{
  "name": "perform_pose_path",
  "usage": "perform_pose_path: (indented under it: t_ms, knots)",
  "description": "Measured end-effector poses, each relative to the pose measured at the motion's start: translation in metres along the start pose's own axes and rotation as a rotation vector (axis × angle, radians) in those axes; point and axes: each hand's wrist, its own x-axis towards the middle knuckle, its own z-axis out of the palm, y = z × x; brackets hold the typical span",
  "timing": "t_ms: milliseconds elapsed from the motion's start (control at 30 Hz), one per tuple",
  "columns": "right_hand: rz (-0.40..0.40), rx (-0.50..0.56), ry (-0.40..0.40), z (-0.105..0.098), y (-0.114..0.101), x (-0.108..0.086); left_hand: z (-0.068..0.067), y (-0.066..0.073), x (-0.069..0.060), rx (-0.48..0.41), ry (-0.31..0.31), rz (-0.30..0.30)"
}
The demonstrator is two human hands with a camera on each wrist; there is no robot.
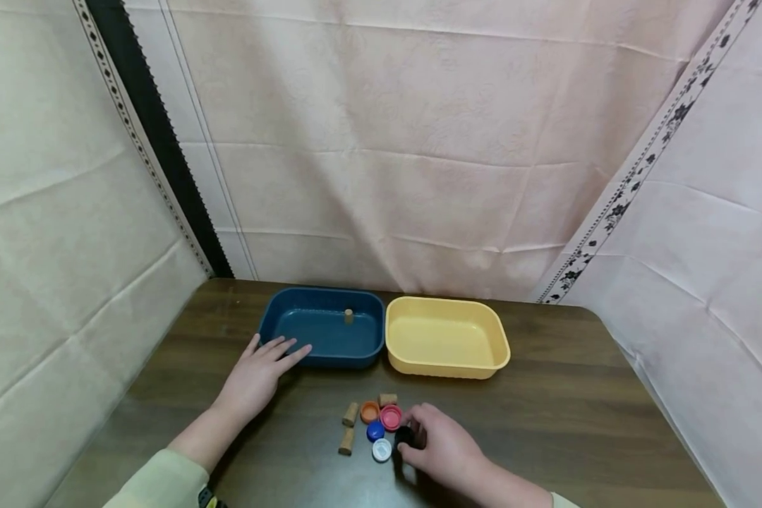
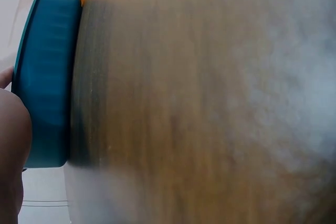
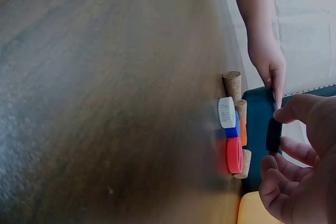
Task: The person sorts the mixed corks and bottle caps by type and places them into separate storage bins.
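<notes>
My right hand pinches a black bottle cap between thumb and fingers, just right of a small cluster on the table. In that group lie a white cap, a blue cap, a red cap and an orange cap. Around them are three corks, one at the back and two on the left. With fingers spread, my left hand rests at the near left rim of a dark blue tub. Inside that tub stands one cork.
A yellow tub sits right beside the blue one at the back of the dark wooden table. Pale cloth hangs behind the table and along both sides.
</notes>
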Motion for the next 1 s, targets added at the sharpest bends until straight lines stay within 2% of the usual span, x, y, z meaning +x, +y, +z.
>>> perform_pose_path:
  t_ms: [233, 533, 800, 1000]
  knots:
    - [-0.045, 0.006, 0.045, -0.005, 0.001, 0.002, 0.003, -0.001, -0.003, -0.007, 0.007, -0.007]
    - [-0.038, 0.014, 0.071, -0.015, -0.003, 0.009, 0.002, 0.0, -0.003, -0.01, 0.001, -0.009]
    - [-0.048, 0.014, 0.13, -0.024, -0.006, 0.016, 0.002, -0.001, -0.002, -0.012, 0.007, -0.006]
    - [-0.031, 0.018, 0.158, -0.03, -0.005, 0.027, 0.005, -0.002, -0.003, -0.01, 0.016, -0.003]
